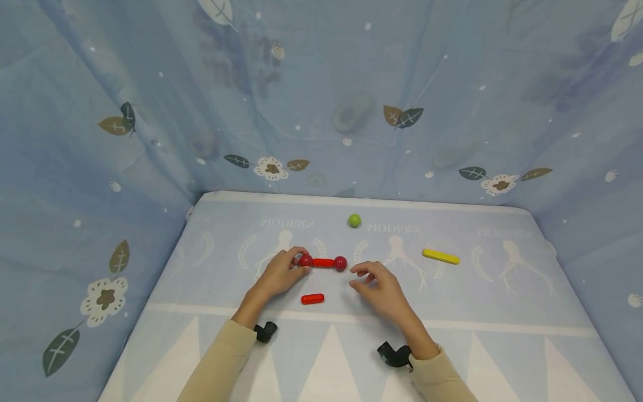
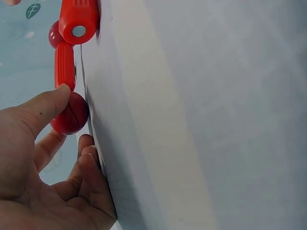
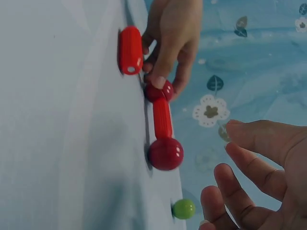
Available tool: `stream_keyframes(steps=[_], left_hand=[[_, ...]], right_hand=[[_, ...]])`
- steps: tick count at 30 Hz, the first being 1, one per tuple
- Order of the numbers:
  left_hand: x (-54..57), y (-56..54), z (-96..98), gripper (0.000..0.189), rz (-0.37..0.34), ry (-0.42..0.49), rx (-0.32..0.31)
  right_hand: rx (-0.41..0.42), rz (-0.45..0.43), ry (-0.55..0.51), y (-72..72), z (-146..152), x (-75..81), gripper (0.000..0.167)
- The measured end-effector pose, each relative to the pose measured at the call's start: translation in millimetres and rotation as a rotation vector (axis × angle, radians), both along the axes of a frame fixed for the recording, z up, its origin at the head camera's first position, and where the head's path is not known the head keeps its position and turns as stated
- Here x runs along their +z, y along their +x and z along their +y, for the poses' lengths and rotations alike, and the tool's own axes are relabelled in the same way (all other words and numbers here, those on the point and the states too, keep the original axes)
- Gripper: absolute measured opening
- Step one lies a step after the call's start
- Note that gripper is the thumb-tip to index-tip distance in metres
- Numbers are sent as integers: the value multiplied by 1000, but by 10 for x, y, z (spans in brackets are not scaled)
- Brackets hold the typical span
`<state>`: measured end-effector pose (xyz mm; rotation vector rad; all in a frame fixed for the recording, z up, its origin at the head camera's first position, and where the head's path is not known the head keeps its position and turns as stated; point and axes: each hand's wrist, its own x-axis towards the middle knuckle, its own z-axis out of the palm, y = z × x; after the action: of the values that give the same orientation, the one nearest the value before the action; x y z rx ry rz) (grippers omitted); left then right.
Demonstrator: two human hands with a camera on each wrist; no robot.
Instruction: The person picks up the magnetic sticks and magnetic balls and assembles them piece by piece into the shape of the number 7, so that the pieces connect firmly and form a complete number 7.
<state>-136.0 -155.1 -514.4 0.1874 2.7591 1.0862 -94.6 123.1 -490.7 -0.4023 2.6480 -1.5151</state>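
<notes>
A red rod with a dark red ball at each end lies on the table, its rod [image 1: 323, 263] between the left ball [image 1: 306, 261] and the right ball [image 1: 340, 263]. My left hand [image 1: 282, 272] pinches the left ball between thumb and fingers. To the right of the other ball, my right hand [image 1: 380, 287] hovers with fingers loosely bent, holding nothing. In the right wrist view, a gap shows between its fingertips [image 3: 235, 125] and the right ball [image 3: 166, 154]. Nearer the body lies a loose red rod [image 1: 312, 299], with a round silvery spot on its end in the left wrist view.
Toward the back of the table [image 1: 241, 204] sits a green ball [image 1: 354, 220]. A yellow rod [image 1: 441, 256], longer than the red ones, lies to the right. Blue patterned cloth [image 1: 321, 100] rises behind the table and along both sides.
</notes>
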Motion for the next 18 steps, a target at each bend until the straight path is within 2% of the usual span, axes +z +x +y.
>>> stream_keyframes(steps=[7, 18], left_hand=[[-11, -1, -8, 43, -1, 4, -4], [-7, -5, -4, 42, 4, -1, -5]], right_hand=[[-60, 16, 11, -31, 183, 25, 25], [-107, 14, 37, -46, 433, 2, 26]])
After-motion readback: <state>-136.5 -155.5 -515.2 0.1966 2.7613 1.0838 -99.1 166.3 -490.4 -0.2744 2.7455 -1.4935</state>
